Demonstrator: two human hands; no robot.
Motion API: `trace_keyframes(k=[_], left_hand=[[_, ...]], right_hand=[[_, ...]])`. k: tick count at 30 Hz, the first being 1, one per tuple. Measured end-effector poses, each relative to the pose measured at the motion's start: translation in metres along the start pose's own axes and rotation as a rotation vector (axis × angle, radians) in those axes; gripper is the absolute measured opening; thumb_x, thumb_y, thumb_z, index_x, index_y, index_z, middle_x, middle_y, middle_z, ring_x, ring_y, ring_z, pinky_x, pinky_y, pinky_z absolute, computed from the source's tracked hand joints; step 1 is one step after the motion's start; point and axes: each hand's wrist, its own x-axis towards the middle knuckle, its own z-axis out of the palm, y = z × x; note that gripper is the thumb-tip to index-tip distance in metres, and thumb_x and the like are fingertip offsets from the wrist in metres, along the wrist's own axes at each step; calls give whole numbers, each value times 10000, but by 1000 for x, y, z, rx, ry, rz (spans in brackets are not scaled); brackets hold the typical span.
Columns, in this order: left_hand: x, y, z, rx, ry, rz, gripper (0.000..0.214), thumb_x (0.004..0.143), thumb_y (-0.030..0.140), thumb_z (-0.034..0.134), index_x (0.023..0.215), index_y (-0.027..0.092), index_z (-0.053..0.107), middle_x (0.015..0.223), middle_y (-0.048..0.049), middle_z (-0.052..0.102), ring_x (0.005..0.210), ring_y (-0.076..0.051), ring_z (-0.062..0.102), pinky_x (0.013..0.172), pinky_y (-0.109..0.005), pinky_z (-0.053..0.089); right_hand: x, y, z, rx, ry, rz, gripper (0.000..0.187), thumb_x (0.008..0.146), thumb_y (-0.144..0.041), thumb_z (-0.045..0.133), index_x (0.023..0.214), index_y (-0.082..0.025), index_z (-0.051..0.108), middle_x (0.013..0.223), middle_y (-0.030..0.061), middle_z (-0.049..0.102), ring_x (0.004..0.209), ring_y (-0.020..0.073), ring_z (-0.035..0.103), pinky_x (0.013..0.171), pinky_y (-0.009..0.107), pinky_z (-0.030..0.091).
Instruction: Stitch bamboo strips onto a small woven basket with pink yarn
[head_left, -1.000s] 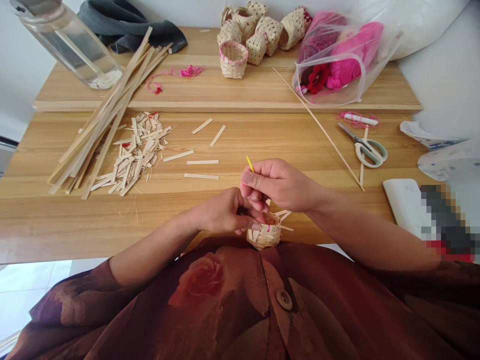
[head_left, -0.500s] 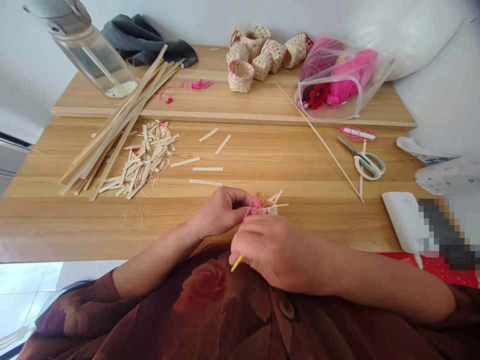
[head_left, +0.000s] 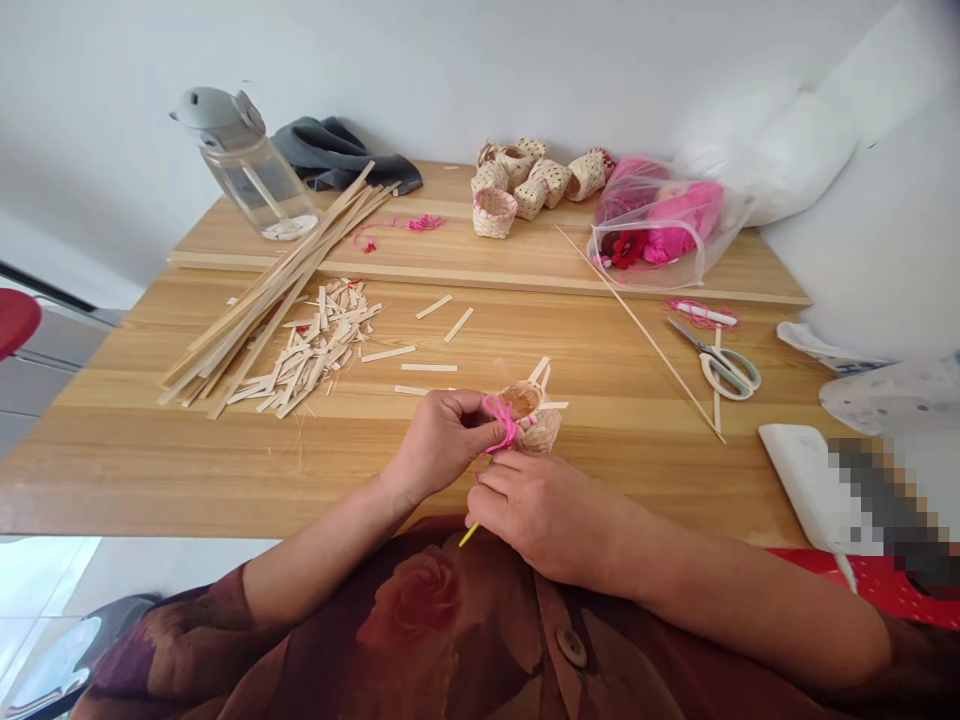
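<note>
My left hand (head_left: pixel 442 442) is closed on a small woven bamboo basket (head_left: pixel 534 418) held just above the near edge of the wooden table (head_left: pixel 525 345). Loose strip ends stick out of the basket's rim. Pink yarn (head_left: pixel 501 424) loops over its near side. My right hand (head_left: pixel 541 512) sits just below the basket, fingers pinched on a thin yellow needle (head_left: pixel 468 536) whose tip points down-left toward my body. The yarn runs between basket and right hand.
Long bamboo strips (head_left: pixel 277 282) and a heap of short offcuts (head_left: pixel 315 345) lie left. A water bottle (head_left: pixel 251 170), grey cloth (head_left: pixel 337 160), finished little baskets (head_left: pixel 525 180) and a bag of pink yarn (head_left: pixel 664 218) stand at the back. Scissors (head_left: pixel 720 362) lie right.
My right hand dropped from above the basket to below it, drawing the needle and pink yarn toward me. The basket tilted and rose a little. The camera view lifted.
</note>
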Motion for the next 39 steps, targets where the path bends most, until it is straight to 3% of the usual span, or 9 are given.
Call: trace_keyframes(k=[3, 6, 10, 14, 17, 19, 21, 28, 39], left_hand=[[1, -1, -2, 105, 64, 61, 99, 730, 214, 779, 681, 142, 732, 671, 7, 692, 624, -104, 590, 597, -197, 465], [4, -3, -10, 112, 151, 100, 101, 737, 242, 797, 761, 149, 763, 720, -5, 723, 663, -118, 632, 626, -199, 502], [11, -3, -22, 26, 275, 81, 242, 708, 338, 851, 855, 158, 786, 799, -43, 771, 691, -133, 678, 666, -218, 551], [13, 1, -29, 12, 353, 68, 277, 695, 371, 867, 833, 147, 777, 710, -35, 746, 599, -98, 632, 579, -186, 513], [11, 3, -29, -23, 338, 90, 296, 704, 379, 866, 856, 146, 767, 717, -29, 736, 604, -95, 635, 591, -190, 522], [9, 4, -27, -62, 316, 103, 309, 709, 379, 865, 876, 145, 754, 748, -29, 738, 624, -98, 644, 604, -195, 531], [7, 3, -26, -100, 293, 105, 322, 704, 368, 871, 885, 139, 733, 779, -30, 737, 645, -99, 654, 619, -197, 542], [3, 3, -27, -184, 193, 87, 305, 734, 313, 858, 861, 135, 646, 759, -1, 706, 640, -85, 661, 642, -191, 562], [2, 2, -22, -238, 163, 34, 319, 714, 311, 871, 854, 126, 653, 767, -8, 713, 652, -94, 670, 647, -201, 578]], right_hand=[[-1, -1, 0, -31, 61, 12, 178, 964, -199, 569, 799, -159, 623, 798, 59, 659, 784, 208, 601, 755, 354, 518], [-9, -4, -12, -113, 164, 60, 107, 944, -172, 592, 956, -114, 682, 1084, 156, 709, 1103, 298, 627, 965, 427, 530], [-29, -13, -44, -64, 323, 144, 395, 967, -170, 540, 1358, -137, 580, 1376, 166, 630, 1342, 307, 530, 1101, 465, 484], [-39, -19, -60, 350, 323, 73, 472, 987, -257, 541, 1450, -330, 484, 926, 24, 771, 890, 193, 719, 820, 321, 585], [-30, -13, -48, 619, 231, 418, 357, 1035, -309, 465, 1387, -330, 519, 746, -22, 692, 644, 142, 645, 630, 260, 522], [-21, -4, -36, 761, 210, 645, 331, 1059, -368, 387, 1344, -274, 527, 735, -15, 638, 629, 136, 593, 630, 257, 506], [-12, 4, -25, 870, 223, 730, 324, 1070, -391, 324, 1268, -236, 528, 729, -17, 594, 637, 132, 554, 650, 257, 497], [5, 16, -8, 1119, 148, 816, 345, 1047, -468, 347, 940, -199, 534, 692, -13, 650, 511, 105, 584, 532, 230, 460], [12, 19, -5, 1145, 187, 857, 340, 1029, -455, 350, 930, -196, 548, 575, -30, 628, 400, 98, 558, 428, 189, 427]])
